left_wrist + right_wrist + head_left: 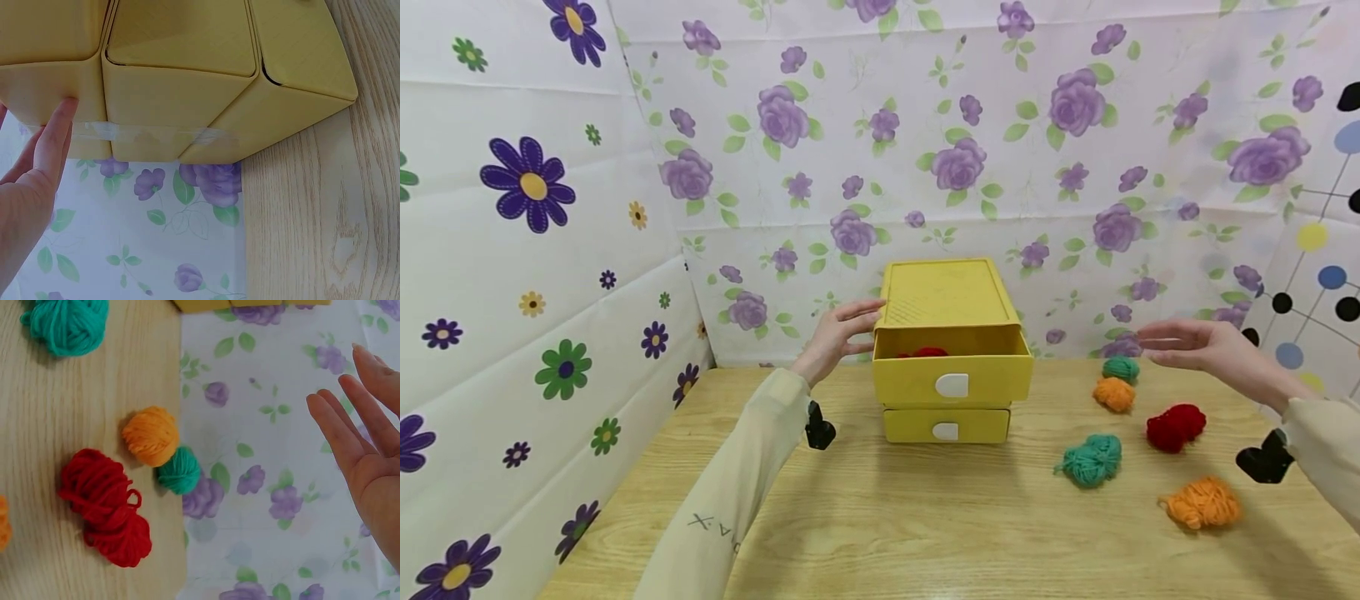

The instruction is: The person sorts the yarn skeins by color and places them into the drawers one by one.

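A yellow drawer box (946,292) stands at the back of the table. Its upper drawer (910,382) is pulled out, with red yarn (931,352) partly visible inside; the lower drawer (910,426) sits nearly flush. My left hand (842,333) touches the box's left side with straight fingers, as the left wrist view (44,156) also shows. Held in the air above the yarn on the right, my right hand (1202,346) has extended fingers and nothing in it. Beneath it lie a small green yarn ball (1121,369), a small orange ball (1113,394) and a red yarn bundle (1176,427).
Nearer the front lie a green yarn bundle (1092,461) and an orange yarn bundle (1202,503) on the wooden table (925,533). Flower-patterned sheets (850,167) hang behind and at the left. A dotted sheet (1322,250) is at the right.
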The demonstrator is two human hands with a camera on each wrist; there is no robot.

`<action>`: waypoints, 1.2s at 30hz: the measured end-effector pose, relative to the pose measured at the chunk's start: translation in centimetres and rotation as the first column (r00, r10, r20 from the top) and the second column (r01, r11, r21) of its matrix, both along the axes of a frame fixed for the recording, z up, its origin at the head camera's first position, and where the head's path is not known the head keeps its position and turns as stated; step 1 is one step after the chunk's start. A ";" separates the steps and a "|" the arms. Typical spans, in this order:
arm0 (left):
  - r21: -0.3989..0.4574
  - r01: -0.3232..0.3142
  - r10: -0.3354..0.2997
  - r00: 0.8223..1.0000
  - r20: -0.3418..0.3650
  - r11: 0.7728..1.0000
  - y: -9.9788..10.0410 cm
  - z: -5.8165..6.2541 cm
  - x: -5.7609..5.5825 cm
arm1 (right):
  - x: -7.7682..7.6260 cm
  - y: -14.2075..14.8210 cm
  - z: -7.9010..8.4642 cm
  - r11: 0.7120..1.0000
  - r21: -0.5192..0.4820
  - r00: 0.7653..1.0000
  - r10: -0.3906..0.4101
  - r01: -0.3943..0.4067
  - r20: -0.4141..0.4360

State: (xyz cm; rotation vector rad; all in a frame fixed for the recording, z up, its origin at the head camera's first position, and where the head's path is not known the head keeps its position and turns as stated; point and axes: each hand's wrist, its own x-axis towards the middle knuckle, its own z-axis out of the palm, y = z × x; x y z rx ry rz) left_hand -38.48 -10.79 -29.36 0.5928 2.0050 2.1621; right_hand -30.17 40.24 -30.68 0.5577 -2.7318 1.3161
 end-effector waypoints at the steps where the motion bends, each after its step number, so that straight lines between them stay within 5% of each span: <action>1: 0.000 -0.001 0.001 1.000 0.000 1.000 0.0 0.0 0.0 | 0.0 0.2 -0.2 1.000 -0.001 1.000 -0.002 0.002 0.000; 7: 0.001 0.000 0.000 1.000 0.008 1.000 0.0 0.0 -0.1 | 0.2 1.6 -1.5 1.000 0.022 1.000 0.011 -0.011 0.005; 14: 0.003 -0.003 0.003 1.000 0.010 1.000 0.0 0.0 0.0 | -0.2 3.3 -3.6 0.992 0.105 0.998 -0.069 0.068 0.003; 36: 0.006 -0.020 0.019 1.000 0.021 1.000 0.2 0.1 0.0 | -0.4 5.7 -8.4 0.984 0.172 0.999 -0.049 0.048 0.002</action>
